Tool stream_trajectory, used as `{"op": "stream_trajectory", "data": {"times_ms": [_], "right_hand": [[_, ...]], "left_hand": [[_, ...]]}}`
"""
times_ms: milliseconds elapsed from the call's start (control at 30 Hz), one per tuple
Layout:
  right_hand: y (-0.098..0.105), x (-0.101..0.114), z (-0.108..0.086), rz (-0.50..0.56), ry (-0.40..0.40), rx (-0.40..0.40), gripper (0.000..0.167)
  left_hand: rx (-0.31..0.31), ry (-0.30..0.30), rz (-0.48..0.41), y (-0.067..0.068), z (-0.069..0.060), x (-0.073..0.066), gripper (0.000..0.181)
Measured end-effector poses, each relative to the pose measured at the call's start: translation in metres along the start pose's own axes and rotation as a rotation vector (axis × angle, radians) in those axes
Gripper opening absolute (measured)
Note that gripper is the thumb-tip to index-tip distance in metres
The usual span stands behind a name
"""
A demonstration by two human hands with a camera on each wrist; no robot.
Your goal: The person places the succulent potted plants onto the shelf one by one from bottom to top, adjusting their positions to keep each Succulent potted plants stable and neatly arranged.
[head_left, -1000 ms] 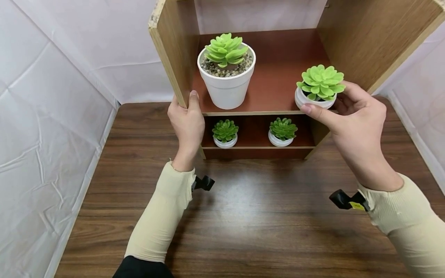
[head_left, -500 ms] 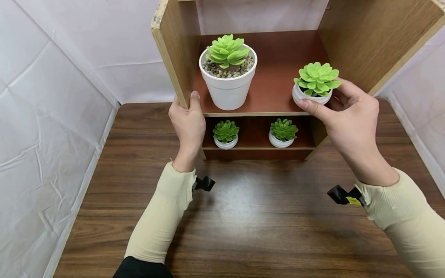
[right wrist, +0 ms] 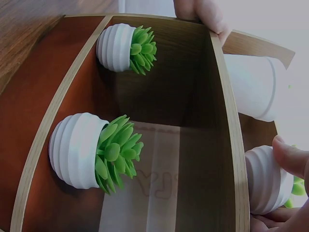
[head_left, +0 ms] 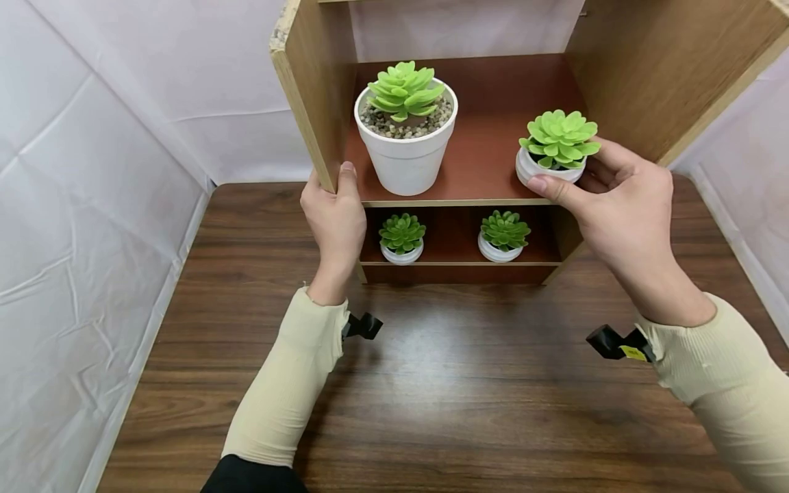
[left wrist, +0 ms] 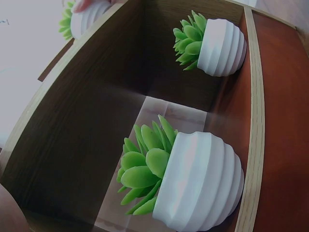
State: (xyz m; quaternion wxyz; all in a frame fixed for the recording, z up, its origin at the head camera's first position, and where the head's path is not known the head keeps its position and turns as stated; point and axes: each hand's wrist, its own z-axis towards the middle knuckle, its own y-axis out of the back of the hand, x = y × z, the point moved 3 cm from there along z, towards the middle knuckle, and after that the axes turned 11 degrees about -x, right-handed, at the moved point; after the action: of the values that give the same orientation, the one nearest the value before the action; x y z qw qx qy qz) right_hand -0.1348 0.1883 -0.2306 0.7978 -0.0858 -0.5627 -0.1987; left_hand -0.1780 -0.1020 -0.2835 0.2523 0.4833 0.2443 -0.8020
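Note:
My right hand [head_left: 629,205] holds a small potted succulent [head_left: 557,137] by its ribbed white pot, thumb in front and fingers behind. In the right wrist view that pot [right wrist: 263,180] sits at the upper shelf's front edge, seemingly touching the board. My left hand [head_left: 335,222] grips the front edge of the shelf unit's left side panel [head_left: 311,96], thumb on the inner side. A larger white pot [head_left: 405,161] with a succulent and pebbles stands on the upper shelf's left. Two small potted succulents, a left one [head_left: 402,238] and a right one [head_left: 504,236], stand on the lower shelf.
The wooden shelf unit has a reddish upper shelf [head_left: 481,123] and a right side panel [head_left: 672,75]. It stands on a dark wood-grain table [head_left: 444,383]. White sheeting [head_left: 98,205] lines the left, back and right.
My right hand has shifted the small potted succulent slightly left along the upper shelf, mostly in the first half second. My left hand keeps its grip on the side panel.

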Motion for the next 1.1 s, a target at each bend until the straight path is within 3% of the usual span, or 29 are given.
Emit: {"op": "stream_trajectory", "data": {"times_ms": [633, 1100], "right_hand": [[0.0011, 0.0009, 0.0030, -0.091, 0.001, 0.027, 0.051], [0.0029, 0.0029, 0.0051, -0.155, -0.042, 0.062, 0.056]], "left_hand": [[0.008, 0.007, -0.020, 0.0000, -0.0008, -0.0003, 0.024], [0.007, 0.007, -0.013, 0.0000, -0.0006, -0.0006, 0.024]]}}
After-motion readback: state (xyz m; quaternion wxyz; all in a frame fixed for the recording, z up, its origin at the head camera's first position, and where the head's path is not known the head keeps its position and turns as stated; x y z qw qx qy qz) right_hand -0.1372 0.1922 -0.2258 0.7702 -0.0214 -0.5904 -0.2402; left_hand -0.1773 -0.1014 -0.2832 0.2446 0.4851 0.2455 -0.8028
